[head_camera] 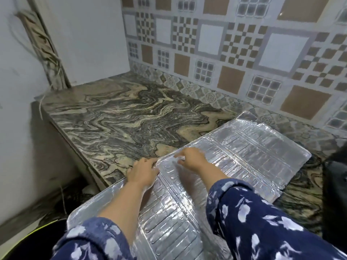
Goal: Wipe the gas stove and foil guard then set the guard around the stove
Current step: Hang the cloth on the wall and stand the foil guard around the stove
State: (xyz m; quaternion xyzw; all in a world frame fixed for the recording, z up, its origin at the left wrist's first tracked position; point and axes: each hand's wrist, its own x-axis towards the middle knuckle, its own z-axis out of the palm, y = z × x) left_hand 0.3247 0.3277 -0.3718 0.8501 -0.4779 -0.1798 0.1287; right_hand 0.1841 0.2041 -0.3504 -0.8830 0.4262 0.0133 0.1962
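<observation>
A silver embossed foil guard (pixel 249 152) lies flat in folded panels across the marbled counter (pixel 120 117), with its near end hanging past the counter's front edge. My left hand (pixel 143 172) pinches the far-left corner edge of a foil panel. My right hand (pixel 191 158) rests on the same panel just to the right, fingers curled on the foil's edge. A black object (pixel 335 184) at the right edge may be the gas stove; only a dark sliver of it shows. No cloth is visible.
A patterned tile wall (pixel 234 49) runs behind the counter, with a plain white wall (pixel 84 34) at its left end. A dark bin with a yellow rim (pixel 35 239) stands below at the bottom left. Thin cords (pixel 40 107) hang by the counter's left corner.
</observation>
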